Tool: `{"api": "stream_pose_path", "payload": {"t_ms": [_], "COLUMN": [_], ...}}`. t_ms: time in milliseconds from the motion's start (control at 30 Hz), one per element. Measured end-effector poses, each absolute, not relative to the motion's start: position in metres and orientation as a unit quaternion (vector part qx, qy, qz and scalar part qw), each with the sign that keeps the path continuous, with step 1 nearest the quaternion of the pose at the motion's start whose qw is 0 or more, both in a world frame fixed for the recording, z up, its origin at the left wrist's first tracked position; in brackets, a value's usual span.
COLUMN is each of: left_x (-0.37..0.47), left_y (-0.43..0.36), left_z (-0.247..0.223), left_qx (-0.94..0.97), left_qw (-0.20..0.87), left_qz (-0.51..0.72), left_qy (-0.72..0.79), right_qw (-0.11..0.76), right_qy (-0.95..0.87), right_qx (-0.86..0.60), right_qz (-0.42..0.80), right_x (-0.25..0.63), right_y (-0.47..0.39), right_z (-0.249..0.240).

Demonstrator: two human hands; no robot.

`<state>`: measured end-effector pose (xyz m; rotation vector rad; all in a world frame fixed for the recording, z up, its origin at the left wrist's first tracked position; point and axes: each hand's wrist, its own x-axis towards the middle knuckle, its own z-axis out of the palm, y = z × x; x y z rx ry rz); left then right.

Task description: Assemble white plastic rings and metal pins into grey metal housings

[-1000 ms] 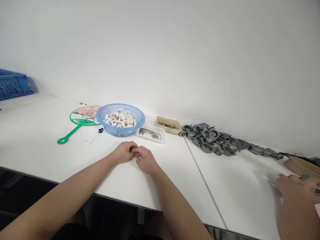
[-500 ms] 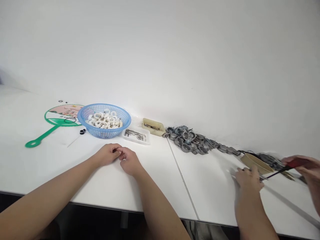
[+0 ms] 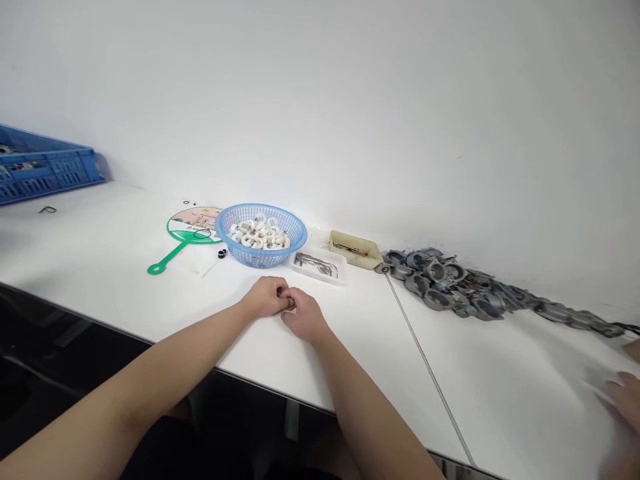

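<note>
A: Head view. Left hand (image 3: 267, 297) and right hand (image 3: 305, 319) rest on the white table (image 3: 100, 267), fingertips pinched together; something tiny may sit between them, but I cannot tell what.

B: Risk?

A: A small piece could slip and skitter off. Blue basket (image 3: 261, 235) of white rings (image 3: 260, 233) sits just beyond; a co-worker's hand (image 3: 623, 400) moves at far right.

A green-handled round paper fan (image 3: 187, 230) lies just left of the round blue plastic basket (image 3: 261, 235); a blue plastic crate (image 3: 43, 163) sits far left.
</note>
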<state>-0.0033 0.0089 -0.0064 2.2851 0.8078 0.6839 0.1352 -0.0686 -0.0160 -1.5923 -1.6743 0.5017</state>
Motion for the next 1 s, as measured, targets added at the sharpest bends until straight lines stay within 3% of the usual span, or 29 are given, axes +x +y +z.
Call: {"api": "stream_pose_path", "payload": {"t_ms": [533, 1000], "left_x": [0.0, -0.004], "left_y": [-0.021, -0.024], "left_z": [0.003, -0.005], "left_qx": [0.915, 0.918], "left_qw": [0.074, 0.07], "left_qz": [0.205, 0.198], "left_qy": [0.339, 0.335], "right_qw": [0.354, 0.312], "right_qy": [-0.658, -0.646], "right_qx": [-0.641, -0.687], "right_qz": [0.174, 0.117], "right_x": [0.124, 0.117], "right_y": [-0.074, -0.085], "right_z": [-0.004, -0.008]}}
